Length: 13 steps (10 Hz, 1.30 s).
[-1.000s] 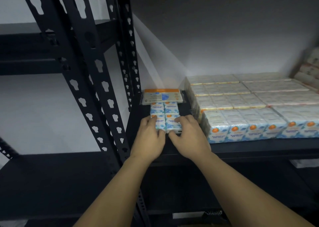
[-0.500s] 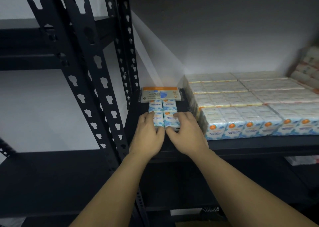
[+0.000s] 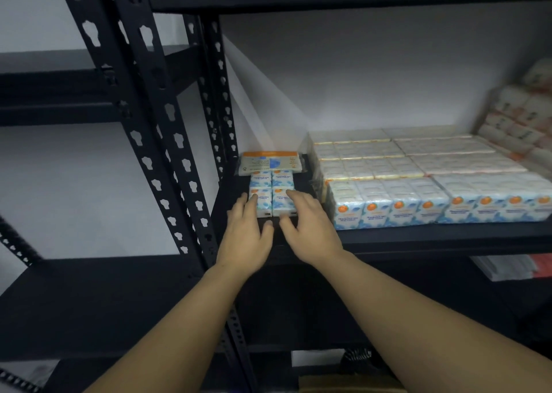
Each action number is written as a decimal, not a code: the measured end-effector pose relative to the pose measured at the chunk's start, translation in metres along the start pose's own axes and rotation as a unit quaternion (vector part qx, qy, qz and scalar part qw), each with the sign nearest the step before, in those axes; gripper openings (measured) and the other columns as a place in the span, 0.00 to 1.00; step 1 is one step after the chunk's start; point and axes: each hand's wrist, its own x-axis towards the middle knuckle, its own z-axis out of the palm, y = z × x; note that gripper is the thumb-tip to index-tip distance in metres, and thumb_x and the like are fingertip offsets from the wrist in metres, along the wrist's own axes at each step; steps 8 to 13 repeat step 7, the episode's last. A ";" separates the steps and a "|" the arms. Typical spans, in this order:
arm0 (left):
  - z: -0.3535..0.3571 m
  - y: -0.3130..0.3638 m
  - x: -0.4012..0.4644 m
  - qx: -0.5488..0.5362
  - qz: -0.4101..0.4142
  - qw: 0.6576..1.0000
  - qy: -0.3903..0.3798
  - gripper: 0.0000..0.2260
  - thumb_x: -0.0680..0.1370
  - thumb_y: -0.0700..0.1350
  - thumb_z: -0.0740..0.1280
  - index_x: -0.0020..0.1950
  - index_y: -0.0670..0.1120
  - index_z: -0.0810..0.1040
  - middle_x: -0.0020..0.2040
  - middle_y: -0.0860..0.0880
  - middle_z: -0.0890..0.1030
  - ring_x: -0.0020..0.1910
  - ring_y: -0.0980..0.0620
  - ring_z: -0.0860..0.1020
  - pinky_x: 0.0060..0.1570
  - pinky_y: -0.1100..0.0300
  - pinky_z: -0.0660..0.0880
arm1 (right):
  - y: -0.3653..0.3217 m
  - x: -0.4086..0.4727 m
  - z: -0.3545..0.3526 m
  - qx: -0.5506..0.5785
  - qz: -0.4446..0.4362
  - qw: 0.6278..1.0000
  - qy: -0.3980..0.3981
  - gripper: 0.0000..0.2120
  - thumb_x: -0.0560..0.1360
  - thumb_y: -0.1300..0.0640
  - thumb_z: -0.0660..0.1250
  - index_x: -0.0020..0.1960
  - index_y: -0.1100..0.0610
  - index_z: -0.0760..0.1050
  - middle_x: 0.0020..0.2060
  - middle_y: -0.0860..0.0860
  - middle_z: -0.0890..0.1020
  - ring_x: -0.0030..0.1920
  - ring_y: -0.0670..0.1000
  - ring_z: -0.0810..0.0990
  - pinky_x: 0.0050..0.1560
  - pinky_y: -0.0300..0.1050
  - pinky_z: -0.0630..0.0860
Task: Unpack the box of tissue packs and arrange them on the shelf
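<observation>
Hands rest at the shelf (image 3: 418,237) front — your left hand (image 3: 245,237) and right hand (image 3: 310,231) lie with fingers spread loose over the small tissue packs (image 3: 271,195), touching their tops, clamped on nothing. The packs sit flat at the shelf's left end, beside the big tissue bundles (image 3: 418,177), just before an orange-edged pack (image 3: 270,162).
</observation>
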 end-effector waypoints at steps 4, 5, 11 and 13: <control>-0.021 0.072 -0.042 0.071 -0.026 0.997 -0.003 0.31 0.83 0.53 0.64 0.83 0.46 0.60 0.80 0.45 0.62 0.78 0.43 0.62 0.74 0.47 0.65 | -0.007 -0.044 -0.100 0.007 -0.046 0.999 -0.017 0.26 0.83 0.50 0.64 0.78 0.54 0.68 0.73 0.50 0.72 0.72 0.51 0.71 0.73 0.51 0.69; -0.021 0.098 -0.059 0.099 -0.030 0.994 -0.022 0.32 0.82 0.56 0.64 0.82 0.46 0.60 0.80 0.44 0.64 0.78 0.41 0.63 0.75 0.46 0.65 | 0.011 -0.067 -0.139 -0.015 -0.036 0.999 -0.020 0.25 0.83 0.48 0.63 0.78 0.53 0.68 0.75 0.50 0.71 0.74 0.52 0.69 0.73 0.50 0.68; -0.021 0.152 -0.095 0.149 -0.018 0.988 -0.039 0.32 0.83 0.59 0.63 0.82 0.45 0.61 0.79 0.44 0.64 0.77 0.40 0.64 0.73 0.45 0.67 | 0.055 -0.118 -0.220 -0.068 -0.004 0.997 -0.036 0.27 0.84 0.45 0.62 0.80 0.53 0.65 0.77 0.51 0.69 0.77 0.53 0.66 0.74 0.52 0.65; -0.021 0.152 -0.095 0.149 -0.018 0.988 -0.039 0.32 0.83 0.59 0.63 0.82 0.45 0.61 0.79 0.44 0.64 0.77 0.40 0.64 0.73 0.45 0.67 | 0.055 -0.118 -0.220 -0.068 -0.004 0.997 -0.036 0.27 0.84 0.45 0.62 0.80 0.53 0.65 0.77 0.51 0.69 0.77 0.53 0.66 0.74 0.52 0.65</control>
